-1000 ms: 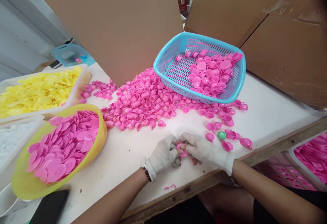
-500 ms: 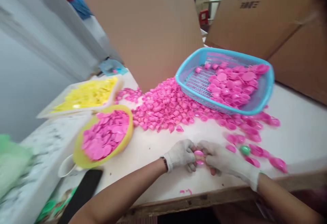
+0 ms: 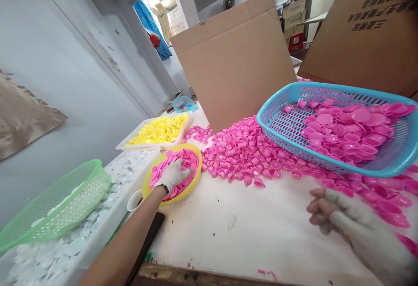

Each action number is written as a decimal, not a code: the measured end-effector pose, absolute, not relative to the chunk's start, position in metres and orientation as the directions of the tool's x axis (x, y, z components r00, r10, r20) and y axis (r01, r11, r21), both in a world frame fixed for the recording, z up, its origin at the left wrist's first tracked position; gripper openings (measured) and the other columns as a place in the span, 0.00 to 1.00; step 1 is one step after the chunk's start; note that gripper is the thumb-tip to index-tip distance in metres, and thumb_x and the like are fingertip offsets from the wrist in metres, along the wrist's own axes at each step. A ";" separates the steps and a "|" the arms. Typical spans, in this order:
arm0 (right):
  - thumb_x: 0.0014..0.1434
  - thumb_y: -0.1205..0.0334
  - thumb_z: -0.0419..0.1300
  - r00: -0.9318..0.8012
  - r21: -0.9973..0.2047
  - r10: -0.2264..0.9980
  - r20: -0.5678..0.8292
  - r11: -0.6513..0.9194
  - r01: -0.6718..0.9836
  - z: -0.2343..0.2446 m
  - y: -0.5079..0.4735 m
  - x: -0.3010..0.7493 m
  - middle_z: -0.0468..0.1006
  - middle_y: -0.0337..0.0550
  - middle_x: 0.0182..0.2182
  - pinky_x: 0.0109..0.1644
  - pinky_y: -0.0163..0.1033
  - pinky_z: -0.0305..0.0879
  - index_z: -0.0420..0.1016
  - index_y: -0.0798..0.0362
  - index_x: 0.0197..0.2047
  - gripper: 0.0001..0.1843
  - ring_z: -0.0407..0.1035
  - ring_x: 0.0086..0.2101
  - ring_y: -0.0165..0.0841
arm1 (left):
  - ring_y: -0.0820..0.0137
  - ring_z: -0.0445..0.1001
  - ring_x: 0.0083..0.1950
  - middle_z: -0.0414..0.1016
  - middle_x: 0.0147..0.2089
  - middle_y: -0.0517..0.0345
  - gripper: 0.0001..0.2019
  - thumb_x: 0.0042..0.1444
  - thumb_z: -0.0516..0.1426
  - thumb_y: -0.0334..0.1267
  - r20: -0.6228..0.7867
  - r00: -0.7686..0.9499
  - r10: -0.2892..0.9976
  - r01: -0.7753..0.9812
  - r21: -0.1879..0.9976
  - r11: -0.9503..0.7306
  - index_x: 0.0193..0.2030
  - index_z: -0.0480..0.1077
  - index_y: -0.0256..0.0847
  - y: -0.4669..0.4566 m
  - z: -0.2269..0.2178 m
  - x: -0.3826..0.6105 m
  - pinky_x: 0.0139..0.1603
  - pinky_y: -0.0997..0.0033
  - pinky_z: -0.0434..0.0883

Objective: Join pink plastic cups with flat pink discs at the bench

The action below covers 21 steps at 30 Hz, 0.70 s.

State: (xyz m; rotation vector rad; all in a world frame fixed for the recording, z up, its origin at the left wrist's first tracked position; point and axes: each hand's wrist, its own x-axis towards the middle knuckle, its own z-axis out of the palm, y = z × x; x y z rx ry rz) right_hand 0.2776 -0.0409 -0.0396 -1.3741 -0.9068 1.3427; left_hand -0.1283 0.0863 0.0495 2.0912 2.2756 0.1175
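My left hand (image 3: pixel 173 174), in a white glove, reaches into the yellow bowl (image 3: pixel 192 186) and rests on the pink discs (image 3: pixel 186 159) that fill it; its fingers curl down onto them. My right hand (image 3: pixel 346 220), gloved with bare fingertips, hovers low over the white table (image 3: pixel 235 225) at the right, fingers bent inward and blurred. A heap of small pink cups (image 3: pixel 241 151) lies just beyond it. A blue basket (image 3: pixel 388 164) holding pink cups and discs stands tilted at the right.
A white tray of yellow discs (image 3: pixel 160 131) sits behind the bowl. A green basket (image 3: pixel 55 203) rests on white parts at the left. Cardboard sheets (image 3: pixel 235 64) stand at the back. A black phone (image 3: pixel 146 244) lies near the table's front edge.
My hands have parted: the left went left into the yellow bowl, the right stayed at the right. The camera swung up and left, showing the wall and green basket.
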 end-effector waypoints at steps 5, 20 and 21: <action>0.45 0.49 0.61 -0.120 -0.915 0.909 -0.400 -0.403 0.000 -0.073 -0.061 0.248 0.75 0.44 0.29 0.29 0.39 0.67 0.67 0.53 0.44 0.25 0.72 0.28 0.37 | 0.56 0.71 0.50 0.70 0.51 0.41 0.19 0.54 0.53 0.42 -0.080 0.008 0.997 1.000 0.011 -0.007 0.50 0.66 0.36 0.084 0.024 -0.132 0.50 0.59 0.65; 0.46 0.56 0.56 -0.118 -0.936 0.928 -0.353 -0.351 0.036 -0.070 -0.064 0.241 0.71 0.39 0.26 0.30 0.36 0.63 0.70 0.51 0.41 0.17 0.68 0.27 0.33 | 0.61 0.69 0.50 0.69 0.47 0.47 0.14 0.49 0.56 0.34 0.016 0.084 0.996 0.990 0.115 -0.086 0.45 0.65 0.38 0.098 0.016 -0.121 0.51 0.65 0.64; 0.47 0.57 0.56 -0.116 -0.938 0.931 -0.346 -0.345 0.030 -0.071 -0.064 0.240 0.71 0.38 0.26 0.30 0.36 0.63 0.70 0.51 0.41 0.16 0.68 0.27 0.32 | 0.62 0.70 0.47 0.70 0.44 0.49 0.14 0.49 0.55 0.35 0.033 0.064 0.997 0.989 0.135 -0.068 0.44 0.65 0.37 0.097 0.016 -0.121 0.48 0.66 0.66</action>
